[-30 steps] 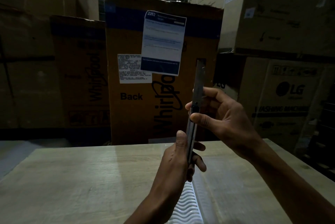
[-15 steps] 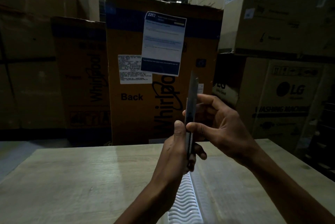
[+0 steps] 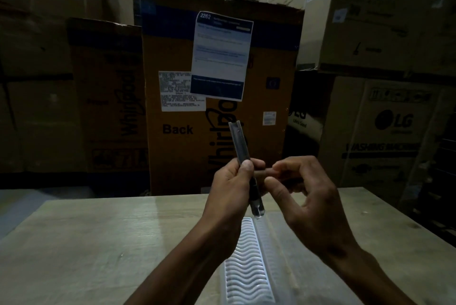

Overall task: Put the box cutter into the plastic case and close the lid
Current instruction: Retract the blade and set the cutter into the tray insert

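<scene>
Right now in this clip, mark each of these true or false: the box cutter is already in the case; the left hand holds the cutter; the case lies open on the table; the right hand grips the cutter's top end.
1. The box cutter is already in the plastic case. False: it is held up in the air above the case.
2. The left hand holds the cutter. True.
3. The case lies open on the wooden table. True.
4. The right hand grips the cutter's top end. False: its fingers sit beside the lower part; the top end is free.
</scene>
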A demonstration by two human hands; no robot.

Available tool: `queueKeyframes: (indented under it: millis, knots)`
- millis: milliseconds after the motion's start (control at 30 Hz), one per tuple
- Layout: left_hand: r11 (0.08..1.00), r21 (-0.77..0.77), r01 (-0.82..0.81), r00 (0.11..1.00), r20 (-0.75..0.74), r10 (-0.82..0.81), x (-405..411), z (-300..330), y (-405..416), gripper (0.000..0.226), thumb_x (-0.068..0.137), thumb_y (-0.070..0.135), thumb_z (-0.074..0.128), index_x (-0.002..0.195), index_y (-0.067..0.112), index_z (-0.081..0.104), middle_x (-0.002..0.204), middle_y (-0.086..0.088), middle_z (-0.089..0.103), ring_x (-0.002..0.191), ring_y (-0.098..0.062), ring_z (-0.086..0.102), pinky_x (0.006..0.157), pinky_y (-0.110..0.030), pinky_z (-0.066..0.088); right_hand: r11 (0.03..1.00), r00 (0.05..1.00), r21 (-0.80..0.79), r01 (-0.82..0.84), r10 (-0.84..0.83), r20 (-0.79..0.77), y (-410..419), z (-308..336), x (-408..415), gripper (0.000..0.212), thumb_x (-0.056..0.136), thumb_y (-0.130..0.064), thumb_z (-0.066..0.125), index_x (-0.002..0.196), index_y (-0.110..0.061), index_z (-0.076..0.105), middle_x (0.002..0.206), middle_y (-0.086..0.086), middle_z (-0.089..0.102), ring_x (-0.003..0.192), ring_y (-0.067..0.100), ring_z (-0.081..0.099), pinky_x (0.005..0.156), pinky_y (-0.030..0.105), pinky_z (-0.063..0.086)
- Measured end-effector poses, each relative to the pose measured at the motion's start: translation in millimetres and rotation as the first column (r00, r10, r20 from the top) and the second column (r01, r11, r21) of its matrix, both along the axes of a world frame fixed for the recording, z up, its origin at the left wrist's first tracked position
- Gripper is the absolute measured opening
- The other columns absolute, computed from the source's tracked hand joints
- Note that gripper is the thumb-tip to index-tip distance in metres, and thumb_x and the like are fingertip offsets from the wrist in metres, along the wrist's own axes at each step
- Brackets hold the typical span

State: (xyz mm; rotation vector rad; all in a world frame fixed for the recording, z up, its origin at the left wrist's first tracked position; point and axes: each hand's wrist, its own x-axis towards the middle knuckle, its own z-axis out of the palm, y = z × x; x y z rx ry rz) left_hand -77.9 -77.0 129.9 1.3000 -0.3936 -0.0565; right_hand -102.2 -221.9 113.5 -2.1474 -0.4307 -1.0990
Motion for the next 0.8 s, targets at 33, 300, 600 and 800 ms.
queueKeyframes:
  millis: [33, 300, 600, 800]
  knots:
    - [1.000, 0.012, -0.016, 1.000, 0.012, 0.016, 0.6, 0.2, -1.4, 0.028, 0.103, 0.027, 0.039, 0.104, 0.016, 0.065, 0.107, -0.006, 0.075, 0.105, -0.020, 0.070, 0.094, -0.043, 0.055, 0.998, 0.998, -0.041, 0.039, -0.037, 0.043, 1.8, -3.1, 0.1, 0.031, 0.085, -0.048, 0.058, 0.108, -0.027, 0.055, 0.109, -0.008, 0.050, 0.097, -0.007, 0.055, 0.078, 0.004, 0.047]
    - [0.999, 0.031, -0.023, 1.000, -0.010, 0.024, 3.2, -7.9, -4.7, 0.023, 0.102, 0.026, 0.043, 0.107, 0.014, 0.062, 0.112, -0.002, 0.074, 0.099, -0.009, 0.073, 0.071, -0.024, 0.059, 0.988, 0.999, -0.153, -0.002, 0.007, 0.035, 13.8, -22.5, 1.5, 0.033, 0.086, -0.038, 0.064, 0.115, -0.026, 0.055, 0.102, -0.005, 0.064, 0.086, -0.003, 0.060, 0.074, 0.007, 0.050]
    - [0.989, 0.127, -0.073, 0.997, -0.026, 0.077, 5.7, -11.9, -6.0, 0.019, 0.100, 0.026, 0.045, 0.106, 0.017, 0.061, 0.106, -0.003, 0.074, 0.095, -0.013, 0.072, 0.087, -0.037, 0.059, 0.964, 0.998, -0.259, 0.058, -0.056, 0.016, 13.5, -30.2, 1.6, 0.035, 0.087, -0.029, 0.064, 0.122, -0.023, 0.056, 0.105, -0.002, 0.067, 0.084, 0.002, 0.059, 0.074, 0.009, 0.050]
    - [0.964, 0.261, -0.057, 0.998, -0.010, 0.062, 9.4, -18.8, -6.5, 0.027, 0.101, 0.033, 0.042, 0.107, 0.016, 0.063, 0.103, -0.004, 0.069, 0.095, -0.015, 0.067, 0.079, -0.029, 0.055, 0.953, 0.993, -0.301, 0.042, -0.074, -0.097, 13.8, -33.1, -0.3, 0.035, 0.086, -0.035, 0.062, 0.120, -0.027, 0.056, 0.098, -0.010, 0.068, 0.076, -0.002, 0.057, 0.067, 0.003, 0.044]
